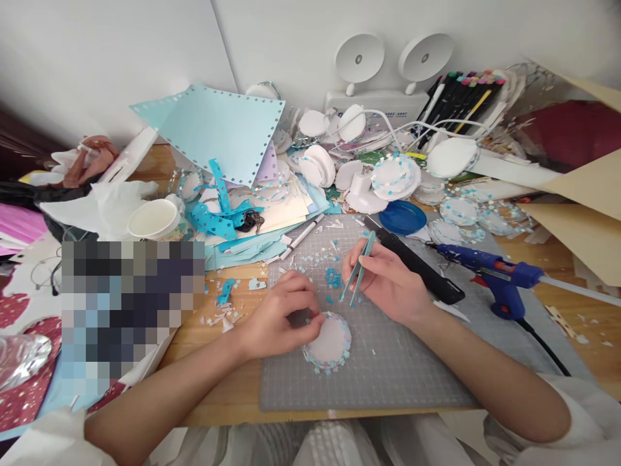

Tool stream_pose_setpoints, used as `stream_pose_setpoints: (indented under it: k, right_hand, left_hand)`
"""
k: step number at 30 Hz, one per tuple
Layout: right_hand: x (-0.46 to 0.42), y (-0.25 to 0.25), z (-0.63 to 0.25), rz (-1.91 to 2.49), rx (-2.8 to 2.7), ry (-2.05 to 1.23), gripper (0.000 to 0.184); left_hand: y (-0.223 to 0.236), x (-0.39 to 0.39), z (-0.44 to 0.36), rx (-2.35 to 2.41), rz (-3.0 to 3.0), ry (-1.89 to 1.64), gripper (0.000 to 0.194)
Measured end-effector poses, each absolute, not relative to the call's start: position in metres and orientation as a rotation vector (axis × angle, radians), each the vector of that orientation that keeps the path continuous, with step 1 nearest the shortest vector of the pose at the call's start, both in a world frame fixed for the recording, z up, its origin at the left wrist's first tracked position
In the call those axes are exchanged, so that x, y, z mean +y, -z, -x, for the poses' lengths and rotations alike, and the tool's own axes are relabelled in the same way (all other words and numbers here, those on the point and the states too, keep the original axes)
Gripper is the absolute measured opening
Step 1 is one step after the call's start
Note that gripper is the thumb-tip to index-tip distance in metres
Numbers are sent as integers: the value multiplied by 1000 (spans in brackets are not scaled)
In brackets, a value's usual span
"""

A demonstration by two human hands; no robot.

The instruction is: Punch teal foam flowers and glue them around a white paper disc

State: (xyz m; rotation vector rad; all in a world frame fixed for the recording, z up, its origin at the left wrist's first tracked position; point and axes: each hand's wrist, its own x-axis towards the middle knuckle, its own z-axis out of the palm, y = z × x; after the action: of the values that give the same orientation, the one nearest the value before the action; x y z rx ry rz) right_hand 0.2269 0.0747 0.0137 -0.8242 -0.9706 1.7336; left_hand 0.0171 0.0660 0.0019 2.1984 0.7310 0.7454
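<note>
My right hand [391, 281] grips a pair of green tweezers [359, 272], fingers closed around the upper part. Their slightly parted tips point down beside a small pile of blue paper stars [333, 277]. Left of them, my left hand [286, 310] is curled, with thumb and forefinger at the upper left rim of a white round disc [328, 343]. Pale blue and pinkish stars ring that disc, which lies on the grey cutting mat [388, 375]. Whether the left fingertips also hold a star cannot be made out.
On the right lies a blue glue gun [499, 272] with its cable. A black case [420, 265] and a blue lid [402, 217] sit behind my right hand. Star-punched paper [218, 133], a paper cup [152, 220] and several decorated discs [395, 176] crowd the back.
</note>
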Motion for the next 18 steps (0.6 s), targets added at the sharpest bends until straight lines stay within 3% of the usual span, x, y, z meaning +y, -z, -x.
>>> stream_pose_setpoints:
  k: [9, 18]
  right_hand:
    - [74, -13, -227, 845, -997, -1720, 17]
    - [73, -12, -227, 835, -1004, -1689, 15]
  left_hand:
    - [3, 64, -20, 858, -2225, -744, 21]
    - [-3, 66, -15, 781, -1902, -846, 7]
